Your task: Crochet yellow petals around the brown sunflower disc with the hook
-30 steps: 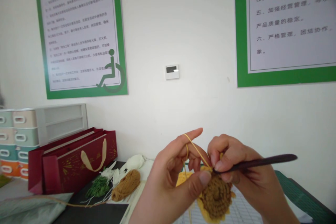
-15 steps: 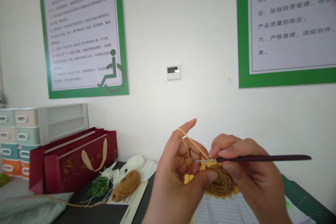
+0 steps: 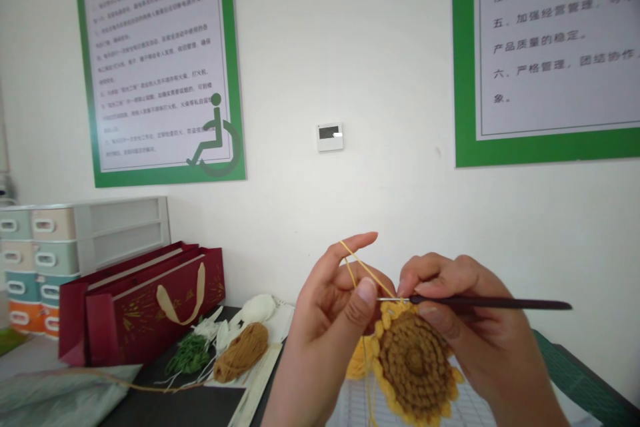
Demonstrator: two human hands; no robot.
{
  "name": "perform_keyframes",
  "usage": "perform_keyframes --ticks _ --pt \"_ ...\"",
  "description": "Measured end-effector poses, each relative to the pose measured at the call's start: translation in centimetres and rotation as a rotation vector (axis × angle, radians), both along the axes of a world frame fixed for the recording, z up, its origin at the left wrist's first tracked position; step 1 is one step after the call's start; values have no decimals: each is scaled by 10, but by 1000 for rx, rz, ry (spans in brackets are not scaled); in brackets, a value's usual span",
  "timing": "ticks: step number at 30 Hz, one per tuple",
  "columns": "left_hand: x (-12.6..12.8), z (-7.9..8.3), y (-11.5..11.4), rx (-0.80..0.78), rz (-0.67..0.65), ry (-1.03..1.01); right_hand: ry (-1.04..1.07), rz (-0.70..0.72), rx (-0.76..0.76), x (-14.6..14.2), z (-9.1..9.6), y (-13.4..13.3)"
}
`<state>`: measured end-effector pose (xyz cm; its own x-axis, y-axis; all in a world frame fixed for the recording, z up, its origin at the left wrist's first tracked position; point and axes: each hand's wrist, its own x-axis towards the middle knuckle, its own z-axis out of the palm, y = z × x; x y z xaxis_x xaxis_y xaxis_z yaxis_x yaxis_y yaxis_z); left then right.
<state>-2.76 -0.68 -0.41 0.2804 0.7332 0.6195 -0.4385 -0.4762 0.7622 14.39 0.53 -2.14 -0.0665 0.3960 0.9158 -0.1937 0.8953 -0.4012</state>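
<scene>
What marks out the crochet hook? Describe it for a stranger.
Under the green-framed posters, find the round yellow-and-brown crochet piece. The right hand pinches the crochet hook above it: slim dark handle, silver tip, stiff and straight, unlike the soft yarn.

1. I see a white wall point(image 3: 350, 47) filling most of my view, evenly lit.
2. On it I have two green-framed posters of printed Chinese text: the left poster point(image 3: 160, 67) carries a green wheelchair sign point(image 3: 214, 137) at its lower right corner, and the right poster point(image 3: 545, 47) runs off the top and right of my frame.
3. Between them, I can make out a small wall panel point(image 3: 329, 137) with a dark display.
4. At lower left, a pastel drawer unit point(image 3: 50, 260) stands against the wall, with a red gift bag point(image 3: 150, 307) just in front.
5. Below that I see a dark tabletop point(image 3: 170, 403), and a green mat point(image 3: 580, 367) at far right.
</scene>
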Motion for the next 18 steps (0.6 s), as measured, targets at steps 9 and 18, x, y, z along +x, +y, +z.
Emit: perform_keyframes --ticks 9,18 --pt "-8 -4 12 129 -93 64 -19 121 -80 -4 0 3" --pt "-19 -6 16 184 42 193 -21 166 -230 -4 -6 10"
